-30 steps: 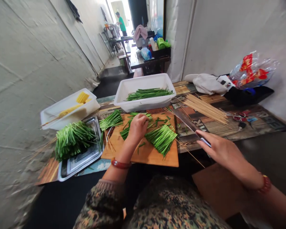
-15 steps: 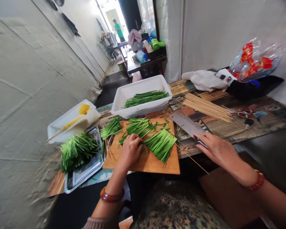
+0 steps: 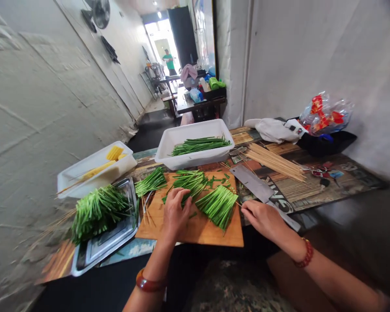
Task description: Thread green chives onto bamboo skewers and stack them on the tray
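On the wooden cutting board (image 3: 188, 234) my left hand (image 3: 176, 211) rests by a pile of cut garlic chives (image 3: 192, 181), its thumb apart from its bent fingers. To the right, a fanned row of chives (image 3: 218, 206) has a bamboo skewer (image 3: 239, 203) sticking out of its side. My right hand (image 3: 263, 219) has its fingers closed at that skewer, and covers most of it. Behind this hand the cleaver (image 3: 251, 183) lies on the table, its blade near the board's right edge. Another chive bundle (image 3: 150, 182) sits at the board's left edge, with skewers below it.
A metal tray (image 3: 107, 247) at left carries a heap of skewered chives (image 3: 99, 210). White tubs hold long chives (image 3: 201, 146) and yellow skewered food (image 3: 114, 153). Loose skewers (image 3: 276, 161), keys (image 3: 318, 172) and a white cap (image 3: 274, 130) lie at right. A person (image 3: 169, 62) stands far back.
My right hand has let go of the cleaver, leaving it on the table, and moved left to the skewer. My left hand's thumb and fingers have lifted apart. The view has tilted up.
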`<act>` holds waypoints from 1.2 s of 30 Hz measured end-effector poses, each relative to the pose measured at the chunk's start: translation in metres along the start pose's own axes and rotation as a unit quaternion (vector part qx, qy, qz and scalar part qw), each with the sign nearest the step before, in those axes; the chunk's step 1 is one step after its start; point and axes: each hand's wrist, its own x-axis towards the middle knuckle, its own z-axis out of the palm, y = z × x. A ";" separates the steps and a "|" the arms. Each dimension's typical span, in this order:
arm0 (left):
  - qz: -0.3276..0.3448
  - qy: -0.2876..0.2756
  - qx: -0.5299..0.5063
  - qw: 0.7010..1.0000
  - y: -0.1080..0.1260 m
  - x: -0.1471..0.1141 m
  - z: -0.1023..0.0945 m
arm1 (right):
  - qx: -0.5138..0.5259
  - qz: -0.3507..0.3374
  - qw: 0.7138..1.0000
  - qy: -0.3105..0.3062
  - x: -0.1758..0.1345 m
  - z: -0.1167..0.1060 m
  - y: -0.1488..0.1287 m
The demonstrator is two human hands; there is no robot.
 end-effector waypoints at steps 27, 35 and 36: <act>-0.260 -0.021 -0.506 0.822 -0.058 -0.095 -0.136 | 0.096 -0.351 0.930 -0.047 0.132 0.013 -0.167; -0.323 0.115 -0.440 0.830 -0.112 -0.128 -0.177 | 0.128 -0.396 0.906 -0.079 0.184 0.081 -0.239; -0.322 0.132 -0.418 0.839 -0.121 -0.127 -0.181 | 0.121 -0.401 0.905 -0.075 0.193 0.087 -0.249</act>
